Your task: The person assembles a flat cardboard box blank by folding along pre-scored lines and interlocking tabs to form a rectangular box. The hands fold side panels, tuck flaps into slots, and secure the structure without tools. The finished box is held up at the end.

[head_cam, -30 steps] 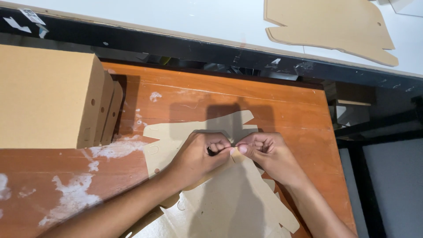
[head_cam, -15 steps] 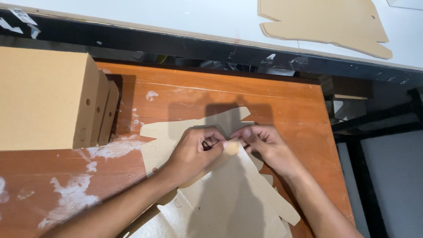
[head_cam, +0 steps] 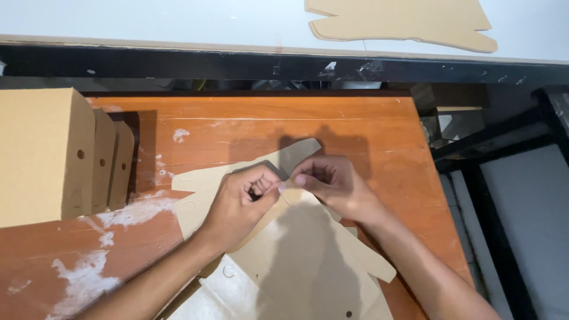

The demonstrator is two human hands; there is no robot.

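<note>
Head view. The left hand (head_cam: pixel 240 204) and the right hand (head_cam: pixel 332 185) meet, fingertips touching, above the centre of an orange-brown wooden table (head_cam: pixel 367 127). Both hands are curled, thumb against forefinger, pinching a small fold of a flat die-cut cardboard sheet (head_cam: pixel 296 261); the exact piece between the fingertips is too small to make out. The sheet lies flat on the table, spreading from beneath the hands toward the near edge, with one tab (head_cam: pixel 299 153) projecting just beyond the knuckles on the far side. At the left, a stack of folded cardboard boxes (head_cam: pixel 41 157) stands upright on the table, well apart from the hands. White smears (head_cam: pixel 133 210) mark the tabletop between the stack and the sheet. Beyond the table's far edge, another flat cardboard cut-out (head_cam: pixel 403 21) rests on a white surface (head_cam: pixel 148 21).
</note>
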